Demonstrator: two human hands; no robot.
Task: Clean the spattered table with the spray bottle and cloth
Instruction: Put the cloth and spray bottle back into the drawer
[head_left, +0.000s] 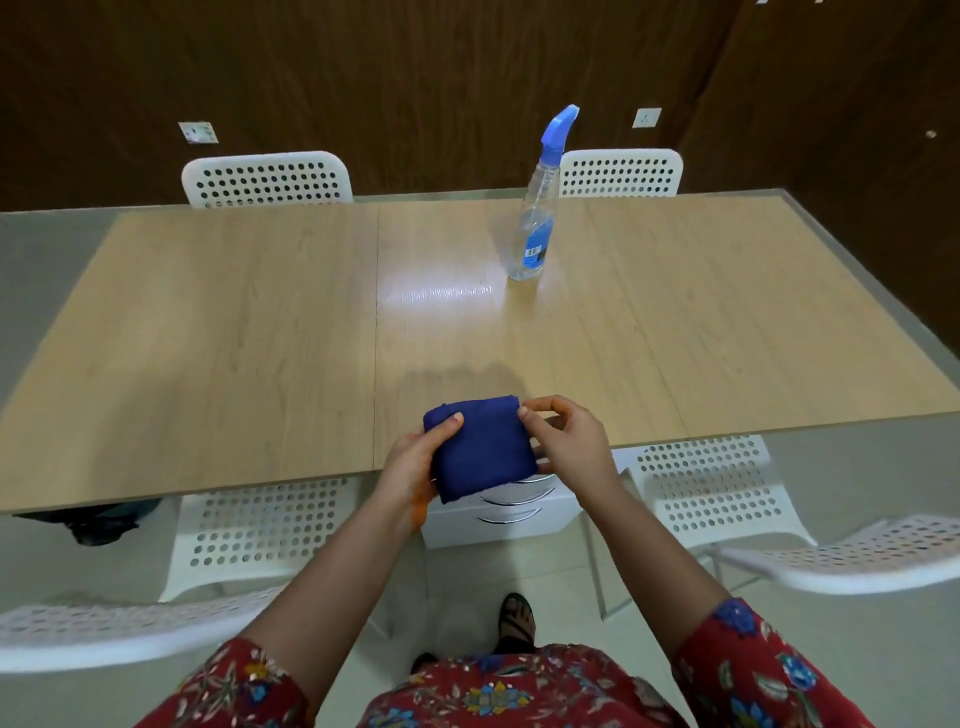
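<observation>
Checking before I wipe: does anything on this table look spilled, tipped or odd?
Nothing stands out. The spray bottle stands upright on the table; the left hand and right hand hold the folded cloth at its near edge.

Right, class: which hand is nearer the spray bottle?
Right. The right hand holds the blue cloth almost in line with the spray bottle, well short of it; the left hand holds it further left.

Navy-blue cloth (480, 447); clear plastic spray bottle (535, 228), blue trigger and label; pale woodgrain table (234, 338); white hole-patterned chairs (267, 158); red floral sleeves (753, 670); dark-brown wall (415, 78).
</observation>
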